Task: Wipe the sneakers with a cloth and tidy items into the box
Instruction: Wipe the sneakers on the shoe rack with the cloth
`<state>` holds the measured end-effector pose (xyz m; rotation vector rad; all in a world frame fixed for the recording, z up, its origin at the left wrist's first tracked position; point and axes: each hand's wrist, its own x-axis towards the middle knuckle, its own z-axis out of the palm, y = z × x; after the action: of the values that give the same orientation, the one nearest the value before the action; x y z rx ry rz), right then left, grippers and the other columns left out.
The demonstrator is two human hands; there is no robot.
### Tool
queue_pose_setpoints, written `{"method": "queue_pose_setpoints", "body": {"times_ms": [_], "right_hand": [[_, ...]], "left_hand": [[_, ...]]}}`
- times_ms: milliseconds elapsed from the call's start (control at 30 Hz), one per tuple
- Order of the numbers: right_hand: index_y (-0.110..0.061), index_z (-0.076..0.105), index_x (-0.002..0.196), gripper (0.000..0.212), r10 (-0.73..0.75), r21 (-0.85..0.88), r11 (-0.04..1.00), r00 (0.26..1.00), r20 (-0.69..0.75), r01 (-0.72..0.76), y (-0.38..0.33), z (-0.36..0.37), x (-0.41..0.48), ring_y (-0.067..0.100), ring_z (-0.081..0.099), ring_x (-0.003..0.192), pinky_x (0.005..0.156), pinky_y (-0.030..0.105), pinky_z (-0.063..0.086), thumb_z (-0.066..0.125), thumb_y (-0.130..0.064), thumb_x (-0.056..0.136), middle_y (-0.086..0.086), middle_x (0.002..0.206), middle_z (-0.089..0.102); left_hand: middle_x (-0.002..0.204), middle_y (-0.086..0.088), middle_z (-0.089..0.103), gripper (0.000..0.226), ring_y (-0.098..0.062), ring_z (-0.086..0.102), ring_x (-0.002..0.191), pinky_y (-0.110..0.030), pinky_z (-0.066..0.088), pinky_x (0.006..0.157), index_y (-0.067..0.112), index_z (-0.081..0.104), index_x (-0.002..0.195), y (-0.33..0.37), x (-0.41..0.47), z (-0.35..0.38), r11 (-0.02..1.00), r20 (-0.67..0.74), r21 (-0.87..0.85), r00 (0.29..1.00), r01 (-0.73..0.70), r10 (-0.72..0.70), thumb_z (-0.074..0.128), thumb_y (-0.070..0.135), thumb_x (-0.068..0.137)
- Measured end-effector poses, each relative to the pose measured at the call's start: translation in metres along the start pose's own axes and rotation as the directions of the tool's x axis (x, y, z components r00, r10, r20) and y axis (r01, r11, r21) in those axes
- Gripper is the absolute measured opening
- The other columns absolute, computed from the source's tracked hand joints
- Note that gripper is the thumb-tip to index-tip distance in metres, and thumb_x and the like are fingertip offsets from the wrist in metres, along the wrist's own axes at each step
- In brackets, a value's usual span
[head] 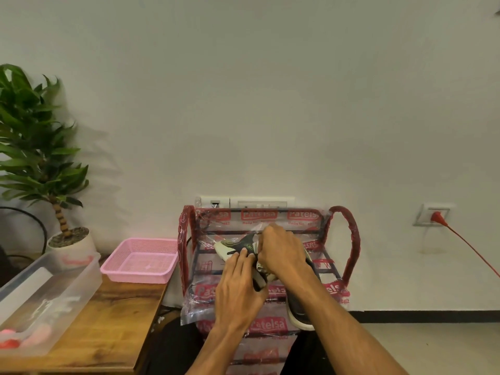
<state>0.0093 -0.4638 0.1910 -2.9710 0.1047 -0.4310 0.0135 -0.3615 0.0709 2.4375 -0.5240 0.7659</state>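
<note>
Wall [270,90], pale and plain, fills the upper frame. Below centre stands a shoe rack [350,239] with red-wrapped sides. It is sheathed in clear plastic printed "Patelsa" in white on red, with "Regd No." beneath; the digits are unreadable. At lower left a wooden table [113,320] carries a clear plastic box [56,282] holding blurred pink and red items, and a pink mesh basket [140,262]. A potted plant [35,147] rises at far left. On the rack's top shelf lies a dark sneaker [230,246] with a pale green toe. A second sneaker [299,312], dark with a white sole, sits under the right forearm. The left hand [238,290] lays nearly straight fingers [240,257] flat on the first sneaker's upper. The right hand [281,253] is clenched round a cream cloth [263,269], pressing it to that sneaker just beside the left fingers.
</note>
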Motion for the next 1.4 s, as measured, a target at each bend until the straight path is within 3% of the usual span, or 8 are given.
{"method": "queue_pose_setpoints", "body": {"times_ms": [200, 333, 500, 600, 733, 1000, 1233, 1400], "right_hand": [[-0.011, 0.067, 0.1, 0.01, -0.104, -0.1, 0.99, 0.994, -0.034, 0.1, -0.004, 0.005, 0.001, 0.025, 0.063, 0.09, 0.071, 0.034, 0.054, 0.062, -0.015, 0.092, 0.007, 0.125, 0.052], [-0.011, 0.068, 0.103, 0.016, -0.112, -0.063, 0.992, 0.993, 0.035, 0.114, -0.007, -0.001, -0.004, 0.025, 0.065, 0.087, 0.071, 0.033, 0.05, 0.065, -0.02, 0.09, 0.004, 0.114, 0.057], [-0.016, 0.073, 0.09, 0.008, 0.039, 0.085, 0.995, 0.983, 0.18, -0.055, 0.018, -0.015, 0.008, 0.014, 0.067, 0.079, 0.078, 0.035, 0.058, 0.066, -0.017, 0.087, -0.004, 0.088, 0.071], [-0.019, 0.075, 0.084, 0.008, 0.116, 0.123, 0.985, 0.992, 0.049, -0.122, 0.029, -0.025, 0.011, 0.011, 0.066, 0.073, 0.073, 0.035, 0.059, 0.067, -0.019, 0.085, -0.006, 0.084, 0.071], [-0.019, 0.073, 0.09, 0.008, 0.125, 0.163, 0.981, 0.986, -0.115, -0.105, 0.022, -0.021, 0.009, 0.011, 0.064, 0.071, 0.069, 0.034, 0.059, 0.065, -0.018, 0.086, -0.004, 0.096, 0.067], [-0.012, 0.068, 0.104, 0.014, -0.069, -0.052, 0.997, 0.993, -0.093, 0.064, -0.011, 0.003, 0.003, 0.022, 0.063, 0.092, 0.074, 0.034, 0.056, 0.06, -0.014, 0.093, 0.007, 0.132, 0.049], [-0.01, 0.069, 0.1, 0.013, -0.075, -0.006, 0.997, 0.997, -0.012, 0.075, -0.019, -0.004, 0.0, 0.025, 0.064, 0.087, 0.077, 0.037, 0.055, 0.064, -0.017, 0.09, 0.004, 0.114, 0.056], [-0.012, 0.066, 0.102, 0.014, -0.078, -0.076, 0.994, 0.996, -0.048, 0.074, 0.001, -0.002, 0.007, 0.019, 0.063, 0.085, 0.077, 0.034, 0.056, 0.066, -0.02, 0.091, 0.004, 0.119, 0.056]], "left_hand": [[0.131, -0.011, 0.06, 0.077, -0.026, 0.055, 0.124, -0.043, 0.048, 0.101, 0.007, 0.059, 0.126, -0.004, 0.008, -0.002, 1.0, 0.009, 0.015, 1.0, 0.017, -0.018, 0.086, 0.043, 0.063], [0.129, -0.01, 0.061, 0.073, -0.026, 0.057, 0.121, -0.041, 0.047, 0.101, 0.01, 0.058, 0.125, -0.004, 0.006, -0.004, 0.999, -0.023, -0.032, 1.0, 0.012, -0.013, 0.084, 0.045, 0.065], [0.135, -0.005, 0.057, 0.082, -0.022, 0.053, 0.126, -0.034, 0.034, 0.105, 0.015, 0.057, 0.129, -0.002, 0.001, -0.004, 0.999, 0.031, 0.035, 0.999, 0.02, -0.021, 0.083, 0.053, 0.061], [0.144, -0.003, 0.049, 0.082, -0.022, 0.044, 0.134, -0.034, 0.032, 0.108, 0.015, 0.05, 0.137, -0.002, 0.005, -0.006, 0.998, 0.009, -0.008, 0.998, 0.055, -0.055, 0.079, 0.051, 0.069], [0.147, -0.003, 0.044, 0.084, -0.021, 0.04, 0.137, -0.035, 0.035, 0.111, 0.015, 0.046, 0.14, -0.003, 0.008, -0.012, 0.993, 0.012, -0.053, 0.994, 0.107, -0.106, 0.076, 0.052, 0.072], [0.14, -0.007, 0.053, 0.082, -0.022, 0.048, 0.131, -0.041, 0.046, 0.103, 0.011, 0.053, 0.135, -0.002, 0.011, -0.015, 0.987, -0.003, -0.073, 0.99, 0.141, -0.142, 0.081, 0.048, 0.068], [0.133, -0.005, 0.058, 0.072, -0.021, 0.053, 0.124, -0.041, 0.05, 0.097, 0.016, 0.052, 0.132, -0.003, 0.011, -0.012, 0.981, 0.013, -0.134, 0.991, 0.137, -0.137, 0.076, 0.048, 0.072], [0.134, -0.007, 0.058, 0.081, -0.024, 0.054, 0.125, -0.037, 0.042, 0.104, 0.011, 0.057, 0.129, 0.001, 0.009, -0.008, 0.998, 0.014, -0.02, 0.998, 0.065, -0.064, 0.085, 0.046, 0.061]]}}
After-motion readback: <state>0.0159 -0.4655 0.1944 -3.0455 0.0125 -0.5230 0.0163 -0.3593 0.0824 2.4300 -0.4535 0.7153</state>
